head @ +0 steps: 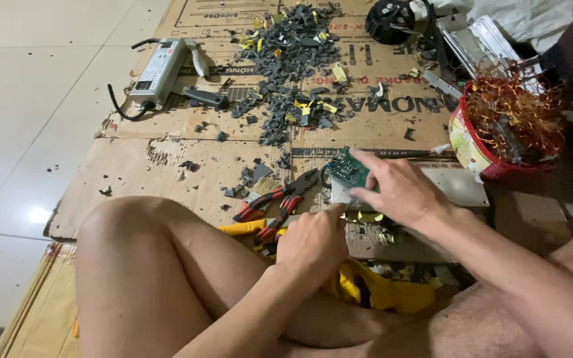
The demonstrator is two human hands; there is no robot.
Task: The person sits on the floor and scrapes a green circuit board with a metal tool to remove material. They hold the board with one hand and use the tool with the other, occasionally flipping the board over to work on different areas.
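**Two hands on one green board**

Here we are, looking down over a bare knee (pixel 140 265) onto flattened cardboard (pixel 167 166). One small green circuit board (pixel 347 170) sits dead centre of the view, and both hands are on it. The right hand (pixel 399 192) comes in from four o'clock, forefinger stretched over the board's top edge, thumb tucked beneath, fingers narrowed into a pinch that holds the board. The left hand (pixel 313 242) rises from six o'clock, loosely curled, with one fingertip pressed against the board's lower pale edge; whether it grips anything else I cannot tell.

The board's long axis tilts, running from about seven o'clock up to one o'clock, green face turned toward the camera.

Count the tools: one pair of red-handled pliers (pixel 273 202), just at nine o'clock of the board, jaws pointing toward it, handles trailing toward seven o'clock. One grey power supply box (pixel 157 69) with a black cable lies well away at ten o'clock. One big heap of dark broken fragments (pixel 293 59), flecked with yellow scraps, spreads at twelve o'clock. One red tub (pixel 472 149), heaped with copper wire (pixel 512 113), stands at two o'clock. One black round part (pixel 389 20) sits near the top edge. Yellow cloth (pixel 373 288) bunches beneath the wrists.
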